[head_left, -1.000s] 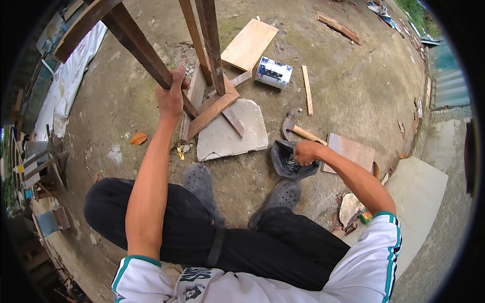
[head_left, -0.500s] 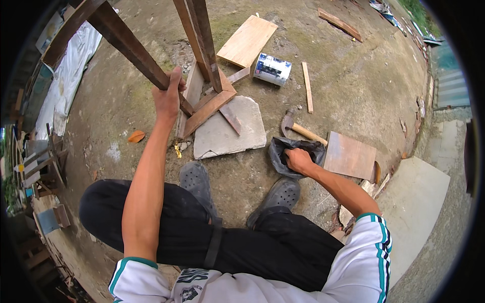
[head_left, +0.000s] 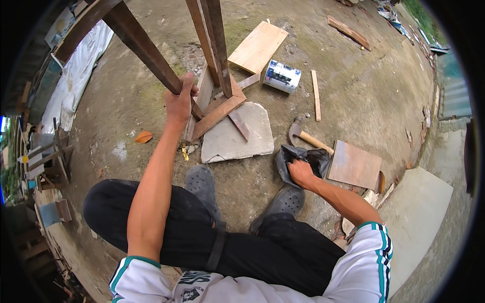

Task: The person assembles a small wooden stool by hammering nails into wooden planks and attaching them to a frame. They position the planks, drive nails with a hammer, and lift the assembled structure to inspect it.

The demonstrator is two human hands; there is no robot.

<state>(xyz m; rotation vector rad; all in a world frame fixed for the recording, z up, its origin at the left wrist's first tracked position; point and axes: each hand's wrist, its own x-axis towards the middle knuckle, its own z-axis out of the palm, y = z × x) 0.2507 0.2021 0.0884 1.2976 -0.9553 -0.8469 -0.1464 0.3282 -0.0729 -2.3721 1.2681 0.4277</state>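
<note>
My left hand (head_left: 180, 101) is wrapped round one leg of a dark wooden frame (head_left: 218, 118) with long legs, like a stool or small table. The frame's lower end rests by a pale stone slab (head_left: 241, 135), and a thin wooden strip lies across the slab. My right hand (head_left: 301, 172) reaches into the mouth of a black plastic bag (head_left: 319, 159); its fingers are hidden inside. A claw hammer (head_left: 314, 139) with a wooden handle lies just beyond the bag, its head toward the slab.
Past the slab lie a light wooden board (head_left: 258, 46), a white and blue can (head_left: 282, 77) on its side and a narrow strip (head_left: 316, 96). A square wooden board (head_left: 355, 164) lies right of the bag. White sheeting (head_left: 76, 76) spreads at far left.
The whole view has shifted slightly, so things sit a little lower and further right. My left hand still grips the leg, and my right hand remains in the bag.
</note>
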